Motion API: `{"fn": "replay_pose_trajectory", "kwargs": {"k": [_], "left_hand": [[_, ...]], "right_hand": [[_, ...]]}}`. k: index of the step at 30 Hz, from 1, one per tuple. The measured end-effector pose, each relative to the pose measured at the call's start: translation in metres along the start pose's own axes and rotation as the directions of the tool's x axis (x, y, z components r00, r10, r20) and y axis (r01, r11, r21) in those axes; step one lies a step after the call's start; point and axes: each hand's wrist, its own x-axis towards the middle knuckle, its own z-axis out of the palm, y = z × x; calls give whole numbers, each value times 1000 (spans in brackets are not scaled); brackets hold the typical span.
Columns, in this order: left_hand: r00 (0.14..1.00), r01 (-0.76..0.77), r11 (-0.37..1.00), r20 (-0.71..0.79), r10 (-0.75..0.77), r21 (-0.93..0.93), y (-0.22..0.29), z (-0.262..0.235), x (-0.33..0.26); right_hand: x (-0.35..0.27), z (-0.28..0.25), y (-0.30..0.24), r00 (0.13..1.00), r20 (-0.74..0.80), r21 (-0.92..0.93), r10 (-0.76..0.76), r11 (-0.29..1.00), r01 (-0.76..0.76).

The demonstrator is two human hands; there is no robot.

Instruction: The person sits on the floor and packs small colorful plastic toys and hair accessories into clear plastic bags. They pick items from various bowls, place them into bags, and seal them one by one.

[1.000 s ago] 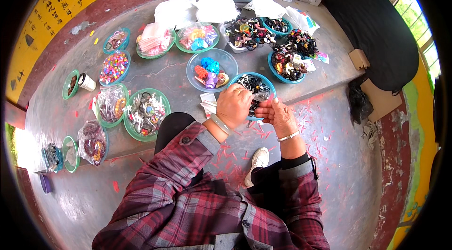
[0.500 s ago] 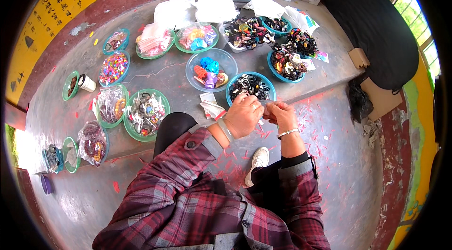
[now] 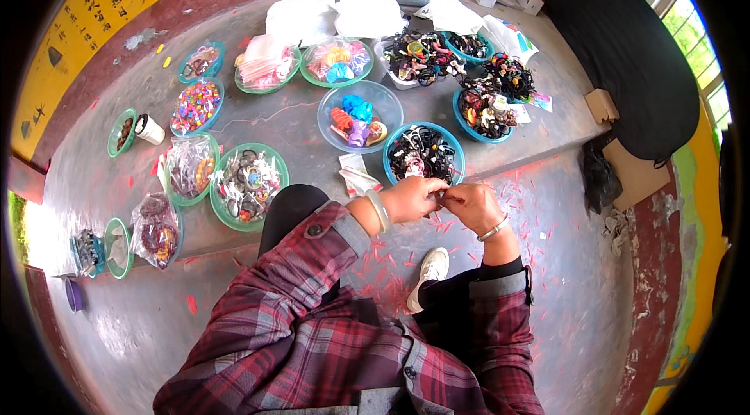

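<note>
My left hand and my right hand meet fingertip to fingertip, both closed in a pinch. Whatever lies between the fingers is too small to make out. Just beyond them sits a blue bowl of black and white hair ties, its near rim close to my fingers. A crumpled white and red packet lies left of that bowl. Behind it a clear bluish bowl holds blue, orange and purple pieces.
More bowls stand on the grey ledge: a green one of mixed ties, one of colourful beads, and a blue one of dark hair ties. Red scraps litter the floor by my shoe. A black bag sits at right.
My hands have drawn together, the left turning flatter and lower, the right tilting in toward it. More of the hair-tie bowl shows. The whole view has shifted slightly.
</note>
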Motion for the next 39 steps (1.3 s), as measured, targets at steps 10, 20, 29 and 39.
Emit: {"fn": "replay_pose_trajectory", "kwargs": {"k": [10, 20, 29, 39], "left_hand": [[974, 206, 870, 9, -226, -448, -10, -1, 2], [921, 231, 931, -244, -302, -282, -20, 7, 3], [900, 262, 957, -327, -289, -126, -12, 10, 1], [858, 134, 952, -448, -251, -276, -3, -57, -3]], "right_hand": [[7, -5, -10, 949, -25, 169, 315, 937, -307], [12, 11, -34, 988, -131, -75, 79, 993, -90], [14, 12, -32, 979, -204, -113, -4, 993, -19], [39, 8, 4, 863, -432, 229, 263, 957, -177]]}}
